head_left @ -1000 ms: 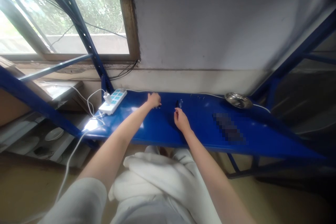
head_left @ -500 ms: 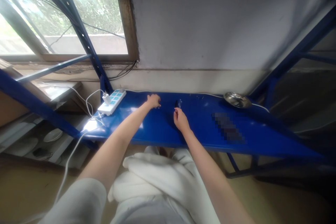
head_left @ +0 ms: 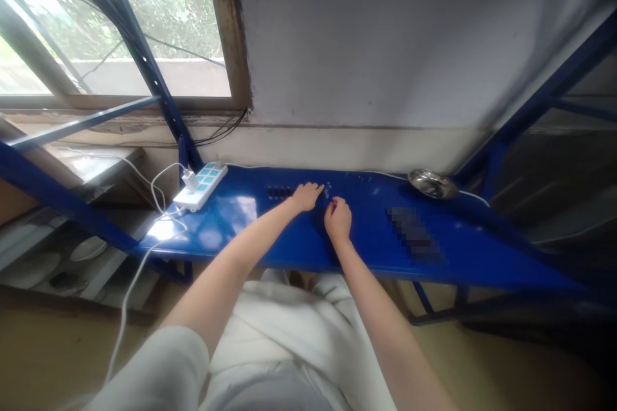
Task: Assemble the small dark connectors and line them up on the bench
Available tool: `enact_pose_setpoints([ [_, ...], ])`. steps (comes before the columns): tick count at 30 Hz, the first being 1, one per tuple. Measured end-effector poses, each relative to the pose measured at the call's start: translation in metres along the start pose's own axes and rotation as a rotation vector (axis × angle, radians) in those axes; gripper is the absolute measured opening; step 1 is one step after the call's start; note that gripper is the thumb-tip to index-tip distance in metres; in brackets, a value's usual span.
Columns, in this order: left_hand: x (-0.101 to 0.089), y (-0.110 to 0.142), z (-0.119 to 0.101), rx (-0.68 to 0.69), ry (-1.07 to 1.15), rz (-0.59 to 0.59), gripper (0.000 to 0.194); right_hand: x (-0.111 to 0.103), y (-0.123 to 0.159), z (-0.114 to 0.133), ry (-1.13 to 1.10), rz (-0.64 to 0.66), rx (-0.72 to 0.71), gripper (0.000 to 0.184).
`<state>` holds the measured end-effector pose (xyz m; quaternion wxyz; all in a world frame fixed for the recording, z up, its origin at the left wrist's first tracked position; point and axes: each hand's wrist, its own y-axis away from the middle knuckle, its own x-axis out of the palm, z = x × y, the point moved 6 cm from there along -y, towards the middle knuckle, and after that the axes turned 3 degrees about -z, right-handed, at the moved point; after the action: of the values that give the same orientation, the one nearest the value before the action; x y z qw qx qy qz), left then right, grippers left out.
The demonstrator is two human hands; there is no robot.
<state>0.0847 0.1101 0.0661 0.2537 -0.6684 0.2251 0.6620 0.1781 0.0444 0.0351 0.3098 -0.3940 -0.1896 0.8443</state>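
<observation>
My left hand (head_left: 305,196) lies on the blue metal shelf (head_left: 250,231), its fingers stretched out to the right toward a few tiny pieces (head_left: 328,189) near the back. Just left of it sits a short row of small dark pieces (head_left: 279,192), uncovered. My right hand (head_left: 339,218) rests on the shelf close beside the left one, knuckles up and fingers curled under. What those fingers hold, if anything, is hidden.
A white power strip (head_left: 201,176) with a plugged-in charger and white cable sits at the shelf's left end. A metal dish (head_left: 432,183) stands at the back right, and a blurred patch (head_left: 414,241) lies in front of it. Blue frame bars cross the window.
My left hand has slid right, off the row of small dark pieces, to beside my right hand. My right hand has curled and shifted slightly right. The view has panned a little.
</observation>
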Motion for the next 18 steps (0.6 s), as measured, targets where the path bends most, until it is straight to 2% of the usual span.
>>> enact_pose_setpoints([
  [4, 0.006, -0.005, -0.004, -0.047, 0.091, -0.026, 0.057, 0.001, -0.001, 0.001, 0.040, 0.047, 0.015, 0.033],
  [9, -0.001, -0.009, -0.003, -0.116, 0.209, -0.172, 0.028, 0.010, 0.000, -0.002, 0.175, 0.115, -0.007, 0.034],
  [11, -0.002, -0.007, -0.001, -0.157, 0.246, -0.216, 0.023, 0.017, 0.001, -0.004, 0.206, 0.142, -0.037, 0.034],
  [14, 0.001, 0.002, 0.004, -0.220, 0.334, -0.299, 0.020, 0.028, 0.001, -0.007, 0.222, 0.194, -0.065, 0.037],
  [18, 0.008, 0.028, 0.013, -0.305, 0.556, -0.503, 0.014, 0.039, 0.002, -0.010, 0.248, 0.288, -0.047, 0.043],
])
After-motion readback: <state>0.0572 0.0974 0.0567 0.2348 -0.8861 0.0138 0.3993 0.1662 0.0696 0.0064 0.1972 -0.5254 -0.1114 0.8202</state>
